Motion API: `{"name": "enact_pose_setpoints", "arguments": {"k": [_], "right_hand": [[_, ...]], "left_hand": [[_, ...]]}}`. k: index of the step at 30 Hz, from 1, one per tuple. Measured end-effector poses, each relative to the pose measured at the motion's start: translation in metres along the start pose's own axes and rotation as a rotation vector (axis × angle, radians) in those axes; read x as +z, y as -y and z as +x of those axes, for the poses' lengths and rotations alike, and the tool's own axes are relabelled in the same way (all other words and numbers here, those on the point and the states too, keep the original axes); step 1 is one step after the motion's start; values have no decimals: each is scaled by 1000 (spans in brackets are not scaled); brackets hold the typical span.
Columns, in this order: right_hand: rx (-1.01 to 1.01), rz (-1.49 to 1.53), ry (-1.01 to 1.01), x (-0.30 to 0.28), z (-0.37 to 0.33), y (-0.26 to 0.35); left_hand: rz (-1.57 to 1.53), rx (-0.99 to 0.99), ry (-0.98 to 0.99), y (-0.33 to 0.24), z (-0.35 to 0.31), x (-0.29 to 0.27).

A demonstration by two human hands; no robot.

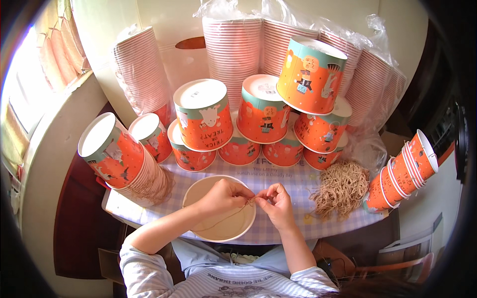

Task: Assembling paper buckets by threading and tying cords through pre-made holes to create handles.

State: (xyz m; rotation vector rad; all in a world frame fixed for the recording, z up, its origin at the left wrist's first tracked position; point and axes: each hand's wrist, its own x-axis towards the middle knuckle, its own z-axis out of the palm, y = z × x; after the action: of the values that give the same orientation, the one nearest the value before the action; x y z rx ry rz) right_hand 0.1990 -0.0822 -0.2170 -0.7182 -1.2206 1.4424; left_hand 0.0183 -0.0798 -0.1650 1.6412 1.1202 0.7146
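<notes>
My left hand (226, 194) and my right hand (276, 202) meet over the right rim of a white paper bucket (236, 224), which sits open side up at the table's front edge. Both hands pinch a thin tan string (252, 199) between thumb and fingertips, and there seems to be a small loop or knot where they come together. From there the string trails down across the inside of the bucket toward its lower left. The exact grip of the left fingertips is partly hidden by the hand.
Upside-down orange and teal paper buckets (203, 116) stand piled behind. A tangled heap of tan string (343, 188) lies on the right, beside a leaning bucket stack (401, 171). Another leaning stack (114, 154) has strings at left. Plastic-wrapped stacks (232, 49) line the back. A checked tablecloth (290, 226) covers the table.
</notes>
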Motion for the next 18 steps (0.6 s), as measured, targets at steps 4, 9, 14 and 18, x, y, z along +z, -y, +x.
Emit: {"name": "enact_pose_setpoints", "arguments": {"k": [4,9,14,18], "right_hand": [[3,-15,-7,1,1,-1],[-4,-1,-11,0,2,-6],[2,2,-3,2,1,-6],[3,-69,-23,4,-1,-6]], "left_hand": [[-80,-58,10,-1,2,-1],[-102,-29,4,-1,0,1],[-52,40,-37,1,-1,4],[43,-53,-6,-2,-1,1]]}}
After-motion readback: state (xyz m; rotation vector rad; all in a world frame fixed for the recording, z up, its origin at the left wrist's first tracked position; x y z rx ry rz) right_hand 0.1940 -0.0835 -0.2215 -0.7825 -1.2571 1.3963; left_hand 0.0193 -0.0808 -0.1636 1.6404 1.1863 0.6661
